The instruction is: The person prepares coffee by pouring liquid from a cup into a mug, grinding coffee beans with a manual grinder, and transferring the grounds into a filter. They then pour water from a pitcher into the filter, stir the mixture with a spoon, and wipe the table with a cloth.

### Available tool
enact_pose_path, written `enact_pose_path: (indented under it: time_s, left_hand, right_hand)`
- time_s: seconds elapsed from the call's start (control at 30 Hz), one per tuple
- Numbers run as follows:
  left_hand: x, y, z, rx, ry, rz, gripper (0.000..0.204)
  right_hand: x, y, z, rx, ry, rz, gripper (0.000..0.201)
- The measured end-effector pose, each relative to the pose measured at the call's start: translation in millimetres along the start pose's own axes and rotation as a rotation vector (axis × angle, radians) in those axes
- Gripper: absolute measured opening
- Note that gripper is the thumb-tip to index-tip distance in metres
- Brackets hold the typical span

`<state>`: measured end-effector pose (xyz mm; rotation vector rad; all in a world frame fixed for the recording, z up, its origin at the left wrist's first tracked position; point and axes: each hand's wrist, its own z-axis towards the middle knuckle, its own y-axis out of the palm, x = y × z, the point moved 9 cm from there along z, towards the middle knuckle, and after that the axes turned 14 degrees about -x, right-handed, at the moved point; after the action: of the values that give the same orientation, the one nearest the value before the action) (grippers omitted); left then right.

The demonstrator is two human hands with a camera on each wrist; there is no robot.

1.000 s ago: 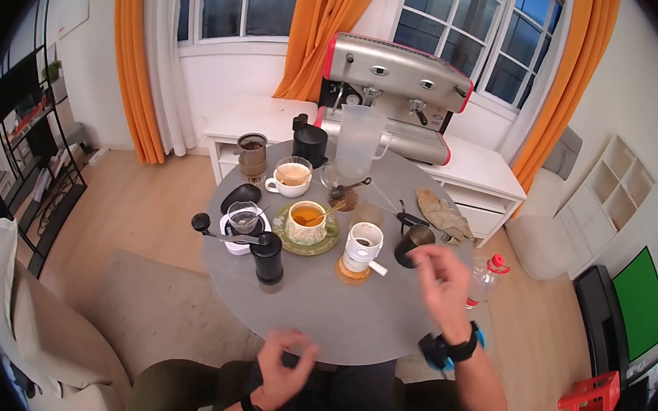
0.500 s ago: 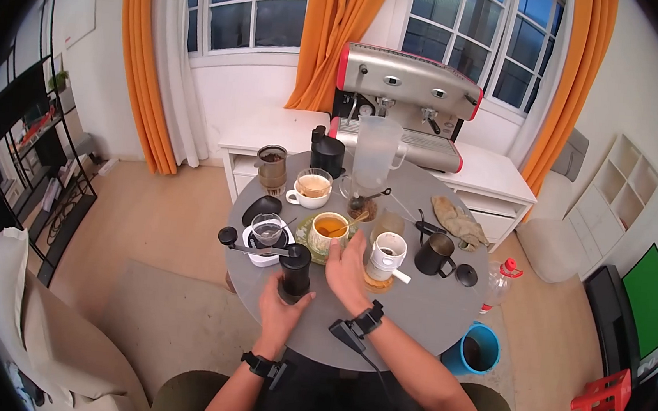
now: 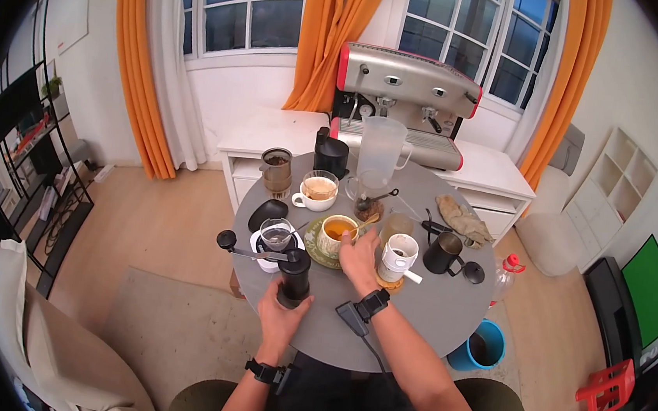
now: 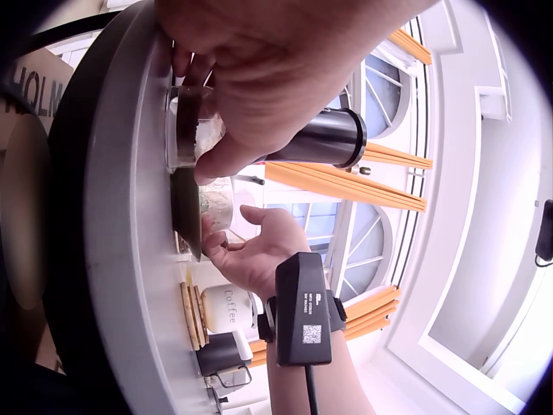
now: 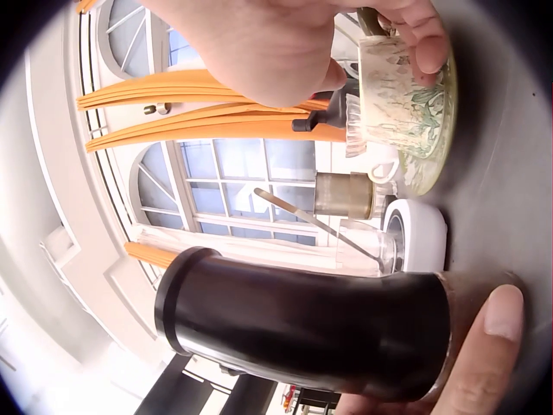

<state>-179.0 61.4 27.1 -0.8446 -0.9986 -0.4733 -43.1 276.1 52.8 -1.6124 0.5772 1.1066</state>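
My left hand grips a black hand coffee grinder low down, around its clear base, with the thumb on the near side. The grinder stands upright at the front of the round table, its crank pointing left. Just right of it, my right hand is beside a patterned teacup of amber liquid with a gold spoon in it. The teacup sits on a green saucer. In the right wrist view the fingertips lie right against the teacup's side near its green handle, thumb held apart.
A white scale bearing a small glass stands behind the grinder. Right of my right hand is a white dripper on a wooden coaster, then a black pitcher. A tall plastic jug stands behind. A blue bin is on the floor.
Both hands came in from the table's front and right side. The left took hold of the grinder; the right went to the teacup's front, then slid round to its right side.
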Motion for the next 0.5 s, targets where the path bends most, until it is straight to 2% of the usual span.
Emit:
enact_pose_path:
  time_s: [0.23,0.33,0.5]
  left_hand:
    - [-3.0,0.0,0.0,0.017,0.008,-0.029,0.062]
    - [-3.9,-0.4,0.1,0.011,-0.008,-0.054,0.062]
    - [-7.7,2.3,0.2,0.012,-0.016,-0.048,0.064]
  right_hand:
    - [8.8,-2.6,4.4,0.096,0.025,-0.008,0.074]
    - [22.8,-4.0,14.6,0.159,-0.012,0.139,0.067]
    - [31.4,6.5,16.7,0.015,0.069,0.462,0.041]
